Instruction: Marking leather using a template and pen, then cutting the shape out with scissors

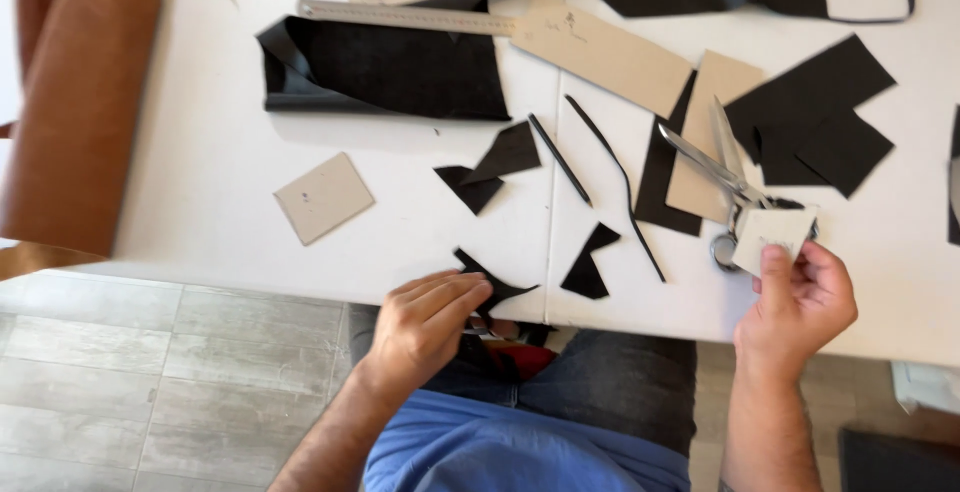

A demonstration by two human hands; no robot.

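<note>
My left hand (425, 322) rests at the table's near edge, its fingers pinching a jagged black leather scrap (490, 282) that lies partly on the white table (200, 182). My right hand (795, 307) holds up a small pale cardboard square (772, 237) between thumb and fingers. Just behind that square lie open metal scissors (715, 167), blades pointing away, resting on a tan cardboard piece (712, 132) and black leather.
Black leather scraps (585, 267) and thin strips (560, 160) are scattered mid-table. A folded black leather sheet (390, 72), a metal ruler (405, 17), a long cardboard template (600, 52) and a cardboard square (323, 197) lie farther back. Brown leather (80, 102) hangs at the left edge.
</note>
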